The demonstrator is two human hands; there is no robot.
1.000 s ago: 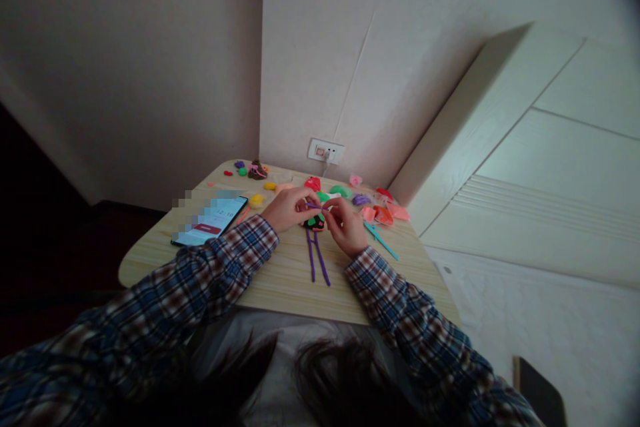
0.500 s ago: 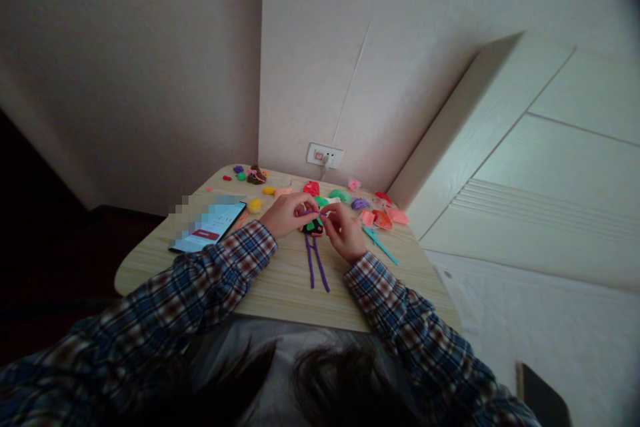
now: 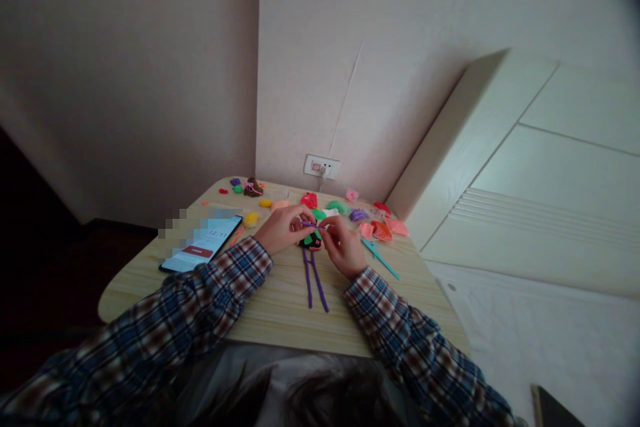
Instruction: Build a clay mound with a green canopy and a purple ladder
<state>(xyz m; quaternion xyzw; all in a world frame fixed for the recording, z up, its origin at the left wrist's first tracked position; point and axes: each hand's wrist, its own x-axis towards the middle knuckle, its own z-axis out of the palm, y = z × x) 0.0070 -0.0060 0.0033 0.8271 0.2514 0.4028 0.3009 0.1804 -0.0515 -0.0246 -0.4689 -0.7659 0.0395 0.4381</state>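
Note:
Between my two hands a thin purple clay strip (image 3: 311,224) is held up over the table. My left hand (image 3: 284,229) pinches its left part with thumb and fingers. Closed at the strip's right end is my right hand (image 3: 345,247). Just below them lies a black clay piece (image 3: 310,240) with green and pink patches, partly covered by my fingers. Two long purple clay strips (image 3: 315,280) run from it toward me, joined by a short crosspiece near the top.
A lit phone (image 3: 203,243) lies at the left. Colourful clay lumps and packets (image 3: 383,231) line the back, with a brown clay figure (image 3: 253,187) at back left. Turquoise clay tools (image 3: 381,259) rest to the right. Behind the table is a wall socket (image 3: 321,165).
The view has tilted up slightly, so the table sits lower. The purple strip between my hands now shows more clearly. Both hands keep their pinch.

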